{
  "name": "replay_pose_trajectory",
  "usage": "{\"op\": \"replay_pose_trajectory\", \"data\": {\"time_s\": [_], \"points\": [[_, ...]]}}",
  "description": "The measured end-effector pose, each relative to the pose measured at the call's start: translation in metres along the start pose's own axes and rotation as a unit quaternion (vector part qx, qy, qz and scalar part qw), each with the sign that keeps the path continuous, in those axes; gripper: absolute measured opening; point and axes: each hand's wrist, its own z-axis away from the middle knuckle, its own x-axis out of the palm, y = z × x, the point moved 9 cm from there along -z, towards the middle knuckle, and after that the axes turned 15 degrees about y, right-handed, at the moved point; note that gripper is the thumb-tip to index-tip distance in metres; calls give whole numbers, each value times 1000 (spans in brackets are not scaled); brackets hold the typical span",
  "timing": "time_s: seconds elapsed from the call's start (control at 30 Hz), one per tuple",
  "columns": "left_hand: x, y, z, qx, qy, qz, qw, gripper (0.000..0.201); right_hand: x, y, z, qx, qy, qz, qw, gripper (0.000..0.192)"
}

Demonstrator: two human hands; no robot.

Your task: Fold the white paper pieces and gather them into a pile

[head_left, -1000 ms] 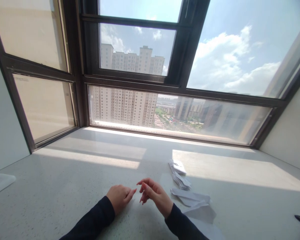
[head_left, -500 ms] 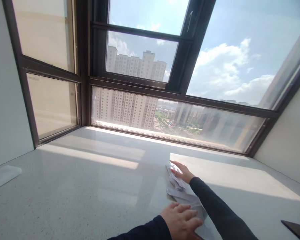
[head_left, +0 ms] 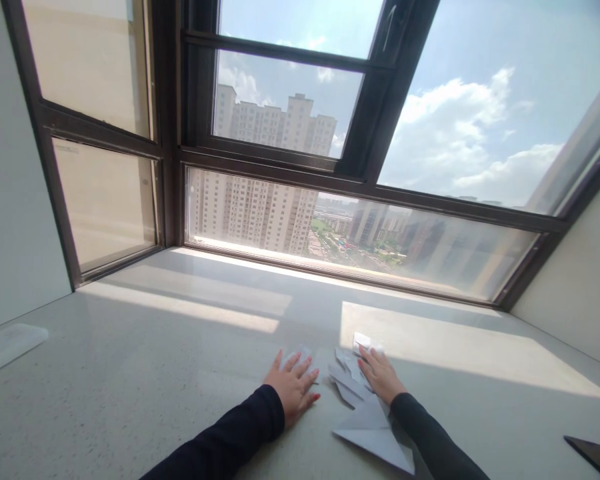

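Folded paper pieces (head_left: pixel 353 380) lie on the stone sill (head_left: pixel 130 373), partly hidden under the right hand (head_left: pixel 380 375); fold detail unclear. Left hand (head_left: pixel 293 387) flat, fingers spread, fingertips on a small piece (head_left: pixel 303 351). Right hand flat on the pile, gripping nothing. 0.5 s ago the left hand sat lower right on the papers; right hand pulled back nearer.

High-rise flat, prob. a home — a deep bay window (head_left: pixel 290 100) w/ dark frames looks out over apartment towers (head_left: pixel 260 200) and streets far below. Wide pale stone sill (head_left: pixel 155 373) runs under the glass — plain white walls either side, sun across it.
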Motion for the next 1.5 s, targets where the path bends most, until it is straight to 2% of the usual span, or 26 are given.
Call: {"op": "replay_pose_trajectory", "data": {"time_s": [0.13,0.23,0.3,0.37,0.43,0.5,0.6,0.63,0.67,0.73,0.83,0.93,1.03,1.13,1.2,1.27,1.37,1.43,1.5], "points": [[-28,-60,11,-110,36,-86,990,40,-11,-85,3,-24,6,-19,1000,39],[-46,-93,16,-188,46,-113,975,40,-19,-148,-1,-23,-9,-52,998,39],[-61,-102,19,-223,62,-118,966,43,-22,-179,-6,-23,-24,-86,996,38],[-77,-91,22,-220,89,-116,964,44,-25,-194,-12,-16,-32,-101,994,36],[-87,-56,26,-156,117,-98,976,43,-28,-195,-19,0,-35,-105,994,35],[-88,-8,37,-49,136,-67,987,40,-32,-188,-26,14,-28,-108,994,37],[-66,55,62,132,114,-37,984,42,-36,-189,-29,-51,-38,-138,988,45],[-58,60,68,155,106,-44,981,42,-35,-191,-26,-87,-54,-147,984,47],[-53,56,72,150,104,-57,982,42,-33,-192,-23,-115,-70,-150,979,47],[-47,33,74,118,90,-81,986,42,-29,-181,-17,-128,-88,-131,979,45],[-55,-21,70,58,65,-112,990,41,-31,-148,-14,-73,-63,-67,993,43],[-77,-83,66,-76,65,-153,983,42,-40,-129,-6,-24,-36,-27,999,46],[-80,-122,63,-204,46,-176,962,44,-54,-146,6,-37,-12,-59,998,51],[-66,-127,52,-250,28,-173,952,43,-71,-184,21,-98,10,-119,988,55],[-57,-119,41,-248,29,-165,954,42,-77,-206,29,-152,7,-148,977,59],[-53,-113,32,-243,24,-145,959,40,-79,-217,34,-184,-6,-163,969,60],[-60,-110,27,-250,27,-106,962,41,-76,-205,27,-156,-14,-170,973,51],[-73,-109,28,-247,56,-87,963,44,-75,-185,16,-108,7,-165,980,49],[-80,-99,27,-213,74,-68,972,49,-74,-166,7,-63,39,-157,985,52]]}}
